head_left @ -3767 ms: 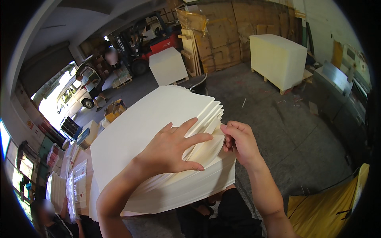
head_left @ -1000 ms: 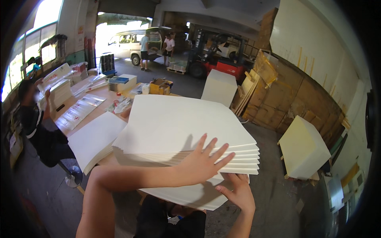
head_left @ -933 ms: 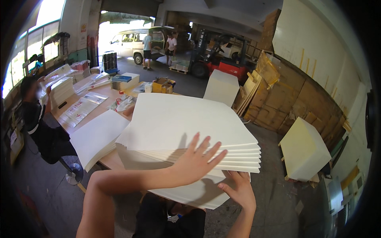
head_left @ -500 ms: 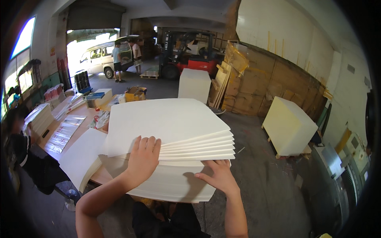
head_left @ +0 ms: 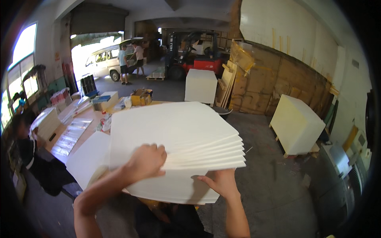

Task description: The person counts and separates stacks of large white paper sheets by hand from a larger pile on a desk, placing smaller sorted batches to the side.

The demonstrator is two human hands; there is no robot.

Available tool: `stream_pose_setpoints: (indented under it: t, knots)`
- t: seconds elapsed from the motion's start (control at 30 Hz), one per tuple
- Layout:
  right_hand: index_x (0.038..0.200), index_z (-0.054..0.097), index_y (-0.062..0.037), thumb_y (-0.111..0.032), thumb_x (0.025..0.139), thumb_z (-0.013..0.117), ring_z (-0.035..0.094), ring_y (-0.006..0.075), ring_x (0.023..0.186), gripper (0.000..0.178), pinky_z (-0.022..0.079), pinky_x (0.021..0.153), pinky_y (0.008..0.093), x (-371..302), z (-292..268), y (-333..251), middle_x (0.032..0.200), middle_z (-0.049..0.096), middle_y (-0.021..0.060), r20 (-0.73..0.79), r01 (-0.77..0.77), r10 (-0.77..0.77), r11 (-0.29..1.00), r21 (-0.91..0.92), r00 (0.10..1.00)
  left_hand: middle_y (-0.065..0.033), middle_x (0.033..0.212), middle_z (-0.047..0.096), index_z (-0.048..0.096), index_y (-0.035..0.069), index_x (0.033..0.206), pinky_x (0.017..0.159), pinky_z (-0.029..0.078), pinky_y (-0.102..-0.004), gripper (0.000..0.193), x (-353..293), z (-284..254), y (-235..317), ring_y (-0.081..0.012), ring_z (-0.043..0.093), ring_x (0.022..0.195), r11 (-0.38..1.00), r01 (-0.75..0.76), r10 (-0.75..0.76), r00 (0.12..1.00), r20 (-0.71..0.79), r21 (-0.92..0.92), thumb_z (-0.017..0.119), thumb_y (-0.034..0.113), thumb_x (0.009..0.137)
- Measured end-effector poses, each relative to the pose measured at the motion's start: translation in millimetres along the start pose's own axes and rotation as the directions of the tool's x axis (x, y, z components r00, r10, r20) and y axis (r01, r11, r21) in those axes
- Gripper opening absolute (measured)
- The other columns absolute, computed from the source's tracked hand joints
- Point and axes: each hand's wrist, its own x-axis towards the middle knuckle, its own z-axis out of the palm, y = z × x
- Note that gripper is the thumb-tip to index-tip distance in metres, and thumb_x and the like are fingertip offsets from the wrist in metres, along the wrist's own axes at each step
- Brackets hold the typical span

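A thick batch of large white sheets [head_left: 170, 127] lies in front of me, its right edge fanned into several stepped layers. Beneath it is a lower stack of white sheets [head_left: 174, 188], showing along the near side. My left hand [head_left: 147, 162], slightly blurred, is closed at the batch's near edge, fingers curled on top and thumb lower down. Under the near right corner, my right hand [head_left: 223, 183] holds the fanned layers up from below. Its fingers are mostly hidden by the paper; the thumb points left over the lower stack.
Another white paper pile [head_left: 89, 156] sits to the left on the table, beside clear plastic packets [head_left: 72, 137]. A person's dark sleeve [head_left: 41, 168] is at far left. Paper blocks on pallets [head_left: 297, 125], [head_left: 201, 86] stand beyond. Farther back are a red forklift [head_left: 194, 59], a van and two people.
The fanned layers' right corner has shifted right and slightly nearer. My left hand has moved nearer and curled its fingers. My right hand's fingers have gone farther under the paper.
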Motion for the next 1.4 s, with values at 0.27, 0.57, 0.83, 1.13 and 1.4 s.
stream_pose_setpoints:
  t: [0.27, 0.57, 0.83, 1.13, 1.4]
  knots:
    - [0.124, 0.075, -0.0120, -0.023, 0.083, 0.083, 0.066, 0.0372, 0.120, 0.044, 0.052, 0.101, 0.0487, -26.3, 25.4, 15.1, 0.126, 0.072, 0.0120, -0.050, -0.069, 0.072, 0.995, 0.065, 0.996, -0.0104, 0.093, 0.057, 0.067, 0.001, 0.102, 0.076, 0.052, -0.0389, 0.060, -28.8, -25.3, 45.6, -0.0276, 0.059, 0.089, 0.996, -0.042, 0.029, 0.985, -0.172, -0.077, 0.088, 0.049, 0.073]
    - [0.130, 0.072, -0.0123, -0.026, 0.086, 0.083, 0.063, 0.0361, 0.127, 0.047, 0.048, 0.107, 0.0484, -15.6, 25.1, 2.8, 0.131, 0.070, 0.0115, -0.090, -0.137, 0.161, 0.964, 0.229, 0.983, -0.0285, 0.152, 0.055, 0.057, -0.006, 0.143, 0.120, 0.038, -0.0516, 0.064, 110.3, 14.2, 33.1, -0.0451, 0.050, 0.144, 0.856, -0.020, -0.090, 0.978, -0.187, -0.517, 0.062, 0.045, 0.104]
    - [0.130, 0.071, -0.0121, -0.026, 0.086, 0.083, 0.063, 0.0364, 0.127, 0.048, 0.048, 0.108, 0.0485, -18.7, 23.5, 9.8, 0.131, 0.070, 0.0112, -0.093, -0.106, 0.123, 0.979, 0.171, 0.988, -0.0234, 0.158, 0.051, 0.054, 0.000, 0.150, 0.124, 0.032, -0.0567, 0.061, 99.9, 28.2, 43.8, -0.0419, 0.044, 0.149, 0.856, 0.064, -0.057, 0.998, 0.030, -0.513, 0.051, 0.045, 0.109]
    - [0.131, 0.071, -0.0129, -0.031, 0.085, 0.083, 0.061, 0.0372, 0.129, 0.051, 0.046, 0.111, 0.0501, -17.8, 28.0, 10.0, 0.135, 0.069, 0.0116, -0.080, -0.133, 0.151, 0.970, 0.202, 0.985, -0.0211, 0.152, 0.058, 0.061, 0.001, 0.142, 0.120, 0.038, -0.0565, 0.051, 95.3, 26.4, 46.8, -0.0403, 0.052, 0.144, 0.845, 0.040, -0.065, 0.997, -0.028, -0.534, 0.054, 0.039, 0.109]
    - [0.132, 0.071, -0.0129, -0.033, 0.085, 0.084, 0.061, 0.0369, 0.130, 0.052, 0.046, 0.111, 0.0501, -16.3, 28.6, 12.4, 0.135, 0.069, 0.0114, -0.088, -0.108, 0.125, 0.979, 0.176, 0.988, -0.0212, 0.146, 0.063, 0.064, 0.002, 0.138, 0.118, 0.041, -0.0556, 0.048, 89.8, 28.3, 42.3, -0.0408, 0.056, 0.139, 0.842, -0.013, -0.060, 0.991, -0.117, -0.539, 0.057, 0.038, 0.108]
